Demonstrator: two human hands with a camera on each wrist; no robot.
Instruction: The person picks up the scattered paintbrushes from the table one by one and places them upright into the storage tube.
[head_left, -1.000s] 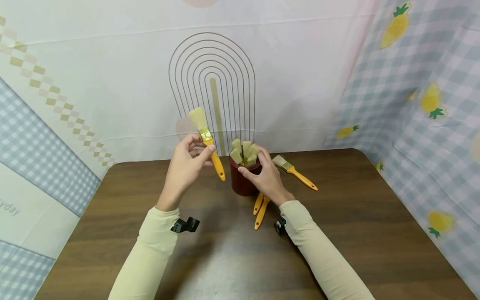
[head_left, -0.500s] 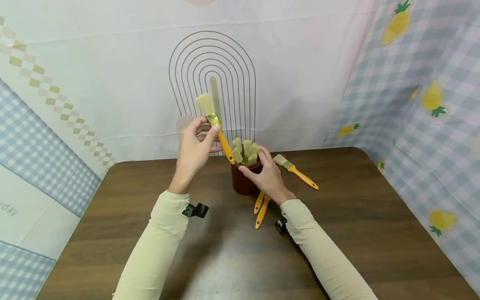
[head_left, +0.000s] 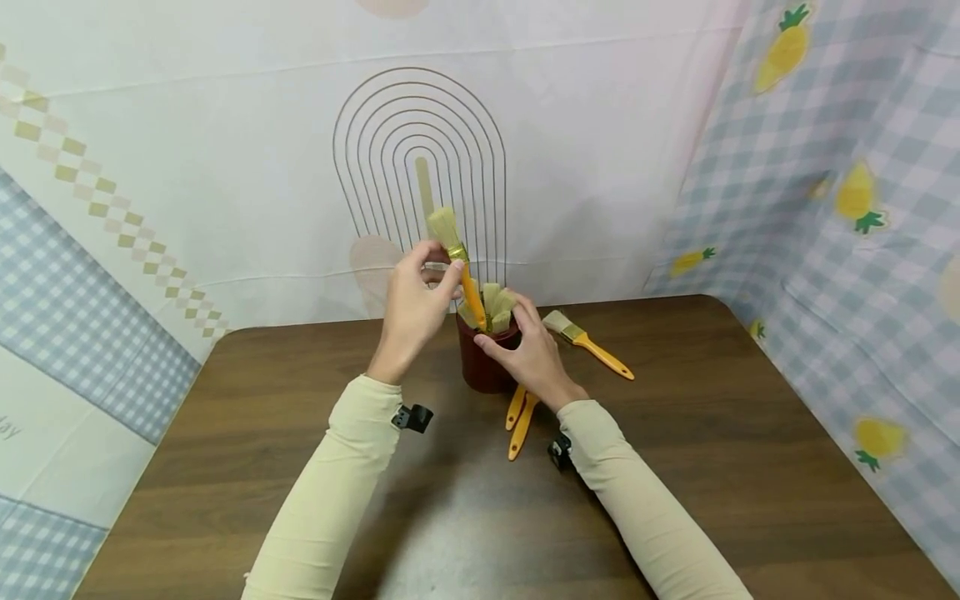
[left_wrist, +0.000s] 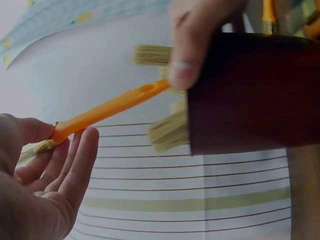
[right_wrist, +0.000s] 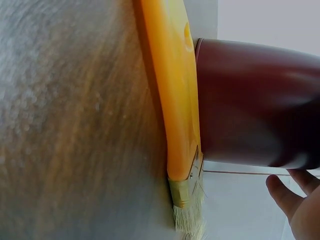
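Note:
My left hand (head_left: 422, 304) pinches a paintbrush (head_left: 470, 292) near its metal band, bristles up. The orange handle slants down, its tip at the mouth of a dark red cup (head_left: 480, 371). In the left wrist view the handle (left_wrist: 112, 107) points toward the cup (left_wrist: 250, 95), its end beside the right thumb. Several brushes (head_left: 501, 310) stand in the cup, bristles up. My right hand (head_left: 534, 354) grips the cup near its rim, thumb in front and fingers on the far right side; its fingers (right_wrist: 287, 197) touch the cup wall in the right wrist view.
Two brushes with orange handles (head_left: 522, 429) lie on the wooden table (head_left: 465, 517) under the right wrist, bristle ends hidden in the head view. Another brush (head_left: 596, 350) lies right of the cup. A patterned cloth wall (head_left: 247, 192) rises behind the table.
My left hand has moved right with the brush, bringing the handle tip from left of the cup to its mouth. The brush is now more upright. The right hand stays on the cup.

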